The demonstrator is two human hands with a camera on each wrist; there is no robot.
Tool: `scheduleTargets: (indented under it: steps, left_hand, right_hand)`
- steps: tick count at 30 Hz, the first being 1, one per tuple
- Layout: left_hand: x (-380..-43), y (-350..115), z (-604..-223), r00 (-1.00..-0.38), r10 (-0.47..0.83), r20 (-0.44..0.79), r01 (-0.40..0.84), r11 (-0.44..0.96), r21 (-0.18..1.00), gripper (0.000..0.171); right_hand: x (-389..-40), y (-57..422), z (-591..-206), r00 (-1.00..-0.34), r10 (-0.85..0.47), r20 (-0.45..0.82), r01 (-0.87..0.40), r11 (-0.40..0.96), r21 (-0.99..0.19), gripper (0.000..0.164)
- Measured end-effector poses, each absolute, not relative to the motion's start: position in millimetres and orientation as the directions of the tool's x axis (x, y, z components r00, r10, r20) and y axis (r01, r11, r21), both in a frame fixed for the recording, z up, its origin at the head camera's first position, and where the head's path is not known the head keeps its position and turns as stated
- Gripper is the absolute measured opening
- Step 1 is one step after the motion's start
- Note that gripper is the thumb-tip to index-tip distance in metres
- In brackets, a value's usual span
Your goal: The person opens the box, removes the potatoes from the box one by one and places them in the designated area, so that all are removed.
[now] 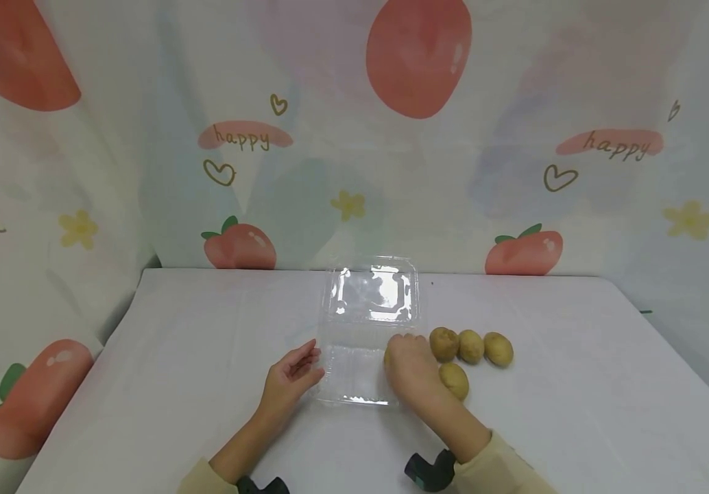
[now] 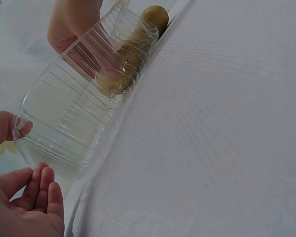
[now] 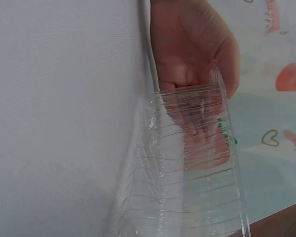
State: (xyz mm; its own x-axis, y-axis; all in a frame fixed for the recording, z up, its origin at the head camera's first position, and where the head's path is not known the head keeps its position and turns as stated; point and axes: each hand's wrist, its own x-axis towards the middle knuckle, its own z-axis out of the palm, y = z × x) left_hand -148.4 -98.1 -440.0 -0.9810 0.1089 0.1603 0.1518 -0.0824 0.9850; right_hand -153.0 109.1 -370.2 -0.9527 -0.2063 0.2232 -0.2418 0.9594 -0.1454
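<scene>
A clear plastic clamshell box [image 1: 354,374] stands on the table with its lid [image 1: 371,295] folded back toward the wall. My right hand [image 1: 413,363] grips a potato [image 2: 111,84] at the right part of the box's base; whether the potato touches the bottom cannot be told. To the right of that hand lie several loose potatoes [image 1: 470,346], with one potato [image 1: 454,381] nearer to me beside the wrist. My left hand [image 1: 293,377] is at the base's left side, thumb and a fingertip at the plastic rim, the other fingers loosely bent and holding nothing.
A white cloth covers the table [image 1: 577,384]. A printed curtain [image 1: 342,158] hangs along its back edge and left side. Dark wrist-worn devices [image 1: 431,472] sit at both sleeves.
</scene>
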Motion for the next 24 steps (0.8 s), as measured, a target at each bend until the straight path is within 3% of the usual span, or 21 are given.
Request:
scheduleTargets:
  steps: [6, 24]
  left_hand:
    - [-148, -97, -440, -0.982, 0.11, 0.152, 0.143, -0.083, 0.986, 0.05]
    - [-147, -98, -440, -0.983, 0.107, 0.151, 0.142, -0.088, 0.986, 0.051]
  right_hand:
    - [-154, 109, -375, -0.939, -0.24, 0.247, -0.273, 0.956, -0.11, 0.025]
    - [-165, 117, -367, -0.977, -0.211, -0.011, -0.189, 0.898, -0.398, 0.021]
